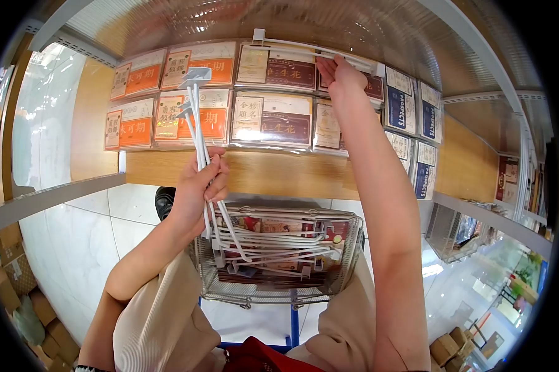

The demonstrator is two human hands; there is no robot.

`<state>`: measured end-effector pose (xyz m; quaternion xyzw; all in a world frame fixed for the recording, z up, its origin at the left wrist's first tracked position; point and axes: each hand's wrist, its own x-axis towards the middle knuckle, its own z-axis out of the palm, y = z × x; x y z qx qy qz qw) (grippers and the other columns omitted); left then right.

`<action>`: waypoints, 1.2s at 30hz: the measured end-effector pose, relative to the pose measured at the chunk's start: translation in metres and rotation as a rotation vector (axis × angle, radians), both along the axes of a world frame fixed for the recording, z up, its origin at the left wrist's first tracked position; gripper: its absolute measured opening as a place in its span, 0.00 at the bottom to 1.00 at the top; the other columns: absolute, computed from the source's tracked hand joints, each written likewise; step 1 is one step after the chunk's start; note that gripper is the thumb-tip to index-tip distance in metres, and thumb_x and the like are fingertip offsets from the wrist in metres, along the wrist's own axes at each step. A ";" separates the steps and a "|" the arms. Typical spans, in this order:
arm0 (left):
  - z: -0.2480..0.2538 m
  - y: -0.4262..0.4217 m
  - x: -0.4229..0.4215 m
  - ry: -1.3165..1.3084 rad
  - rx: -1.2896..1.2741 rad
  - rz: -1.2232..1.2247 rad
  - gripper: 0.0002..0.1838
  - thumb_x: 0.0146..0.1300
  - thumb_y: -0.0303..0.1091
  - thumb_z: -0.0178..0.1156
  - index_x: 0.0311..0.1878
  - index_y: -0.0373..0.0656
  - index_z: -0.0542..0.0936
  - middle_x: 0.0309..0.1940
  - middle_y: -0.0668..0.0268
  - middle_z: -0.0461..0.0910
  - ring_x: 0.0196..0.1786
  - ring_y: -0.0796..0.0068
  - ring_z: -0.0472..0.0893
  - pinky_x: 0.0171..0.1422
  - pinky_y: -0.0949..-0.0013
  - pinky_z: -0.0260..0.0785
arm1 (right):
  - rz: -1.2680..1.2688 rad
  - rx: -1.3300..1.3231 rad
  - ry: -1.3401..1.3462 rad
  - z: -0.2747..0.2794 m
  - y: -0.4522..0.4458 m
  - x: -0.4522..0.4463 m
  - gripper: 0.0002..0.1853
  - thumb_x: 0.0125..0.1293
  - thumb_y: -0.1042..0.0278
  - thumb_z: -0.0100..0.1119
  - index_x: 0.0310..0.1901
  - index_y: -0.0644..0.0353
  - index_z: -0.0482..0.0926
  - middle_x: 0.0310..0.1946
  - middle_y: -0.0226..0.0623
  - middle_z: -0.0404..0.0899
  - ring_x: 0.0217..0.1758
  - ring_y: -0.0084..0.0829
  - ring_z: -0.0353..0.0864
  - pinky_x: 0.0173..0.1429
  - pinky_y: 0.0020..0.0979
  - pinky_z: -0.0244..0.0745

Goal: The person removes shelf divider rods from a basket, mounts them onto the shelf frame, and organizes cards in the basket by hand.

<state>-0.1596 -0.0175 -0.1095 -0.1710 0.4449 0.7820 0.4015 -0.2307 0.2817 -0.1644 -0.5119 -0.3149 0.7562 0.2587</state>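
Note:
My left hand [206,180] is closed around a bunch of long white metal display hooks [199,133], which point upward in front of the shelf. Their flat end plates stand before the orange-and-white packs [213,123]. At the back of the shelf, my right hand [343,75] reaches over the maroon-and-cream packs [287,121], fingers stretched out. Right beside its fingertips lies a white hook [304,48] along the top of the back row; whether they touch I cannot tell. My right forearm hides part of the packs below it.
Below the wooden shelf [254,170], a wire basket [279,294] holds more white hooks [273,239] above flat packs. Blue-and-white packs [400,108] fill the right end. Metal shelf posts [509,68] frame both sides. A second wire basket [443,232] sits at lower right.

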 end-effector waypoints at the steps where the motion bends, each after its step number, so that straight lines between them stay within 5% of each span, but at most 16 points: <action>1: 0.000 0.000 0.000 -0.001 -0.004 -0.002 0.08 0.71 0.28 0.45 0.50 0.40 0.68 0.29 0.71 0.68 0.17 0.90 0.56 0.20 0.83 0.49 | -0.006 -0.007 0.005 -0.001 0.002 -0.002 0.12 0.67 0.78 0.50 0.47 0.80 0.69 0.36 0.55 0.77 0.32 0.46 0.83 0.35 0.36 0.86; 9: 0.001 -0.001 0.000 0.008 0.017 -0.006 0.08 0.71 0.28 0.45 0.50 0.40 0.68 0.30 0.71 0.68 0.17 0.90 0.55 0.20 0.83 0.49 | 0.037 -0.015 0.036 0.002 -0.002 0.008 0.14 0.69 0.73 0.47 0.46 0.80 0.68 0.36 0.58 0.76 0.34 0.48 0.83 0.36 0.37 0.86; 12: 0.004 -0.002 -0.001 0.003 -0.004 -0.002 0.08 0.71 0.28 0.45 0.50 0.40 0.68 0.30 0.71 0.68 0.17 0.90 0.55 0.20 0.83 0.49 | 0.257 0.259 0.004 0.015 -0.018 0.036 0.12 0.68 0.72 0.50 0.45 0.76 0.72 0.40 0.55 0.77 0.33 0.43 0.83 0.37 0.36 0.83; 15: 0.002 -0.002 0.000 -0.001 -0.015 -0.007 0.08 0.71 0.28 0.45 0.50 0.40 0.68 0.30 0.71 0.68 0.16 0.90 0.55 0.20 0.83 0.49 | 0.529 1.242 -0.352 0.004 -0.007 0.050 0.09 0.63 0.72 0.54 0.42 0.67 0.78 0.44 0.46 0.77 0.35 0.39 0.82 0.40 0.37 0.79; 18: 0.003 0.000 0.000 0.002 -0.019 -0.019 0.08 0.71 0.28 0.45 0.50 0.40 0.68 0.30 0.71 0.68 0.16 0.90 0.55 0.20 0.83 0.49 | 0.504 1.682 -0.484 -0.009 0.009 0.045 0.07 0.59 0.71 0.57 0.37 0.58 0.82 0.43 0.38 0.77 0.39 0.38 0.79 0.44 0.39 0.74; 24: 0.002 0.002 0.002 0.007 -0.027 -0.055 0.08 0.71 0.28 0.45 0.50 0.40 0.68 0.29 0.71 0.68 0.16 0.90 0.54 0.20 0.83 0.49 | 0.610 1.868 -0.619 -0.016 0.032 0.032 0.08 0.58 0.70 0.57 0.37 0.55 0.83 0.38 0.35 0.77 0.43 0.39 0.78 0.45 0.38 0.75; 36: 0.000 0.001 0.002 0.014 0.003 -0.066 0.08 0.71 0.29 0.45 0.50 0.41 0.68 0.30 0.71 0.69 0.16 0.90 0.54 0.20 0.83 0.49 | 0.699 1.797 -0.619 -0.017 0.044 0.028 0.06 0.58 0.69 0.58 0.34 0.56 0.83 0.37 0.36 0.77 0.43 0.40 0.78 0.46 0.39 0.75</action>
